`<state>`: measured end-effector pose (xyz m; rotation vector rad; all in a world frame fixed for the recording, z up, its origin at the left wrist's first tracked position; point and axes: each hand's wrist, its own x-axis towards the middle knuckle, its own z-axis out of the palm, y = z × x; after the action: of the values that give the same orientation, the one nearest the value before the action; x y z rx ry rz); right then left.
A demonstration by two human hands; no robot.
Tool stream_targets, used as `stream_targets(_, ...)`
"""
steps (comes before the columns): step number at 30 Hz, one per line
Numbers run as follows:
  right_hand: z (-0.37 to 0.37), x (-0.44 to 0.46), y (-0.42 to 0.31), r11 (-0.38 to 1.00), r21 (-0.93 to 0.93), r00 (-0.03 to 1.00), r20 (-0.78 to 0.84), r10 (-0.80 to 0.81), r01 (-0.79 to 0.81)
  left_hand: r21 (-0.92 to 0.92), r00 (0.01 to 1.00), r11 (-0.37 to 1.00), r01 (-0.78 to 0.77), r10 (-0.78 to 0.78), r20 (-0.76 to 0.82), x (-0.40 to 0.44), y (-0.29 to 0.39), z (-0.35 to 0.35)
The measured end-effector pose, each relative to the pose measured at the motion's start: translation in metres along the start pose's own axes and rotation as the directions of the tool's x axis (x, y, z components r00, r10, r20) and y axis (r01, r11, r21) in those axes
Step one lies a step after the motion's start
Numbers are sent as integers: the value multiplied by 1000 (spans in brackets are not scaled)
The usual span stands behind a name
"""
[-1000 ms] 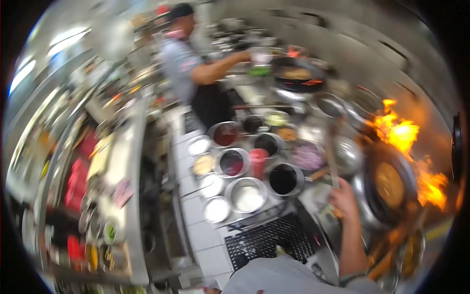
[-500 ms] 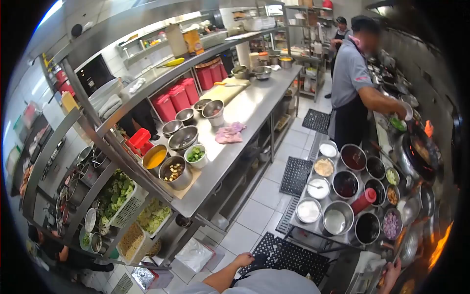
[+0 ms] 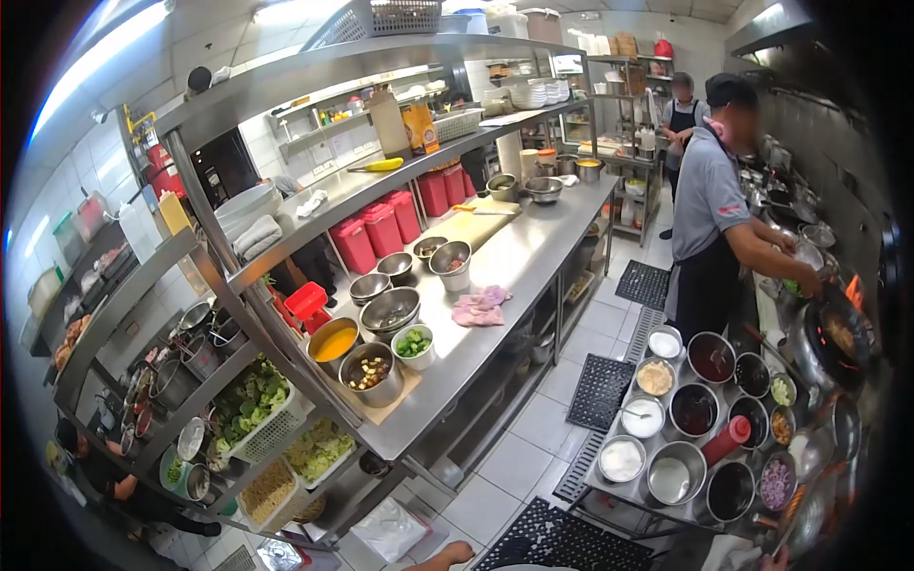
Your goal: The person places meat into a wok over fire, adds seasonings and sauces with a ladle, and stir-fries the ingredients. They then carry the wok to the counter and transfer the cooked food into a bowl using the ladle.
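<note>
My left hand (image 3: 457, 552) shows at the bottom edge, above the floor and beside the black perforated mat (image 3: 562, 542); its fingers are too cut off to read. At the lower right, my right hand (image 3: 776, 560) is partly in frame, closed on the handle of a long-handled utensil (image 3: 787, 535). Near it are a pot of dark liquid (image 3: 731, 491), a bowl of chopped purple onion (image 3: 778, 481) and a red squeeze bottle (image 3: 727, 441). Further left stand a steel pot of pale liquid (image 3: 672, 474) and a bowl of white powder (image 3: 622, 459).
A co-worker in an apron (image 3: 709, 209) stands at a wok (image 3: 836, 335) on the right. Another person (image 3: 681, 133) is behind. On the left, a steel counter (image 3: 419, 419) holds pots, a pink cloth (image 3: 482, 306) and red bins (image 3: 352, 246). Vegetable crates (image 3: 276, 428) sit below.
The view has swung from the stove and flames toward the left counter. Both my hands now sit lower in frame. The co-worker's arms have both come toward the wok.
</note>
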<state>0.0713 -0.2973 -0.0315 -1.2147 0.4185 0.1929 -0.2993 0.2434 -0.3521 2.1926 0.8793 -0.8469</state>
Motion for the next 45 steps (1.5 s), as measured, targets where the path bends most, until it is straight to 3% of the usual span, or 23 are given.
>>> stream_targets(4,2,-1,5,1000,6,1000,4,10,-10,-55,1000,998,9,-9,13,6,19,-15)
stream_targets(7,8,-2,3,1000,14,1000,8,11,-11,-220,991,974,-46,17,-132,12,23,-16)
stream_targets(13,17,-13,0,1000,2,1000,12,16,-16,-230,989,971,-68,34,-147,12,17,-13)
stream_targets(16,-34,28,28,990,-131,997,-72,35,-45,-208,993,978,-3,-22,-117,10,15,-13)
stream_targets(18,-51,52,54,808,-513,909,-118,-400,289,-202,996,979,-24,5,-92,7,6,-5)
stream_targets(21,-78,75,53,786,-561,936,-52,-349,261,-182,998,983,9,-21,-65,2,6,-4)
stream_targets(25,-70,52,36,826,-540,954,-132,-270,159,-266,991,964,11,-46,-126,2,12,3)
stream_targets(30,-18,25,15,764,-602,927,-100,-362,233,-299,991,954,-13,-27,-129,-10,21,4)
stream_targets(31,-20,23,11,799,-582,962,-96,-256,154,-308,993,951,13,-47,-105,-14,23,2)
stream_targets(38,-18,13,14,819,-550,939,-170,-300,162,-295,996,955,14,-39,-81,-16,14,3)
stream_targets(41,-28,21,14,831,-539,965,-119,-233,135,-312,991,949,41,-79,-111,-6,10,4)
stream_targets(45,-45,45,30,820,-527,949,-73,-306,224,-304,988,953,16,-62,-142,-11,13,2)
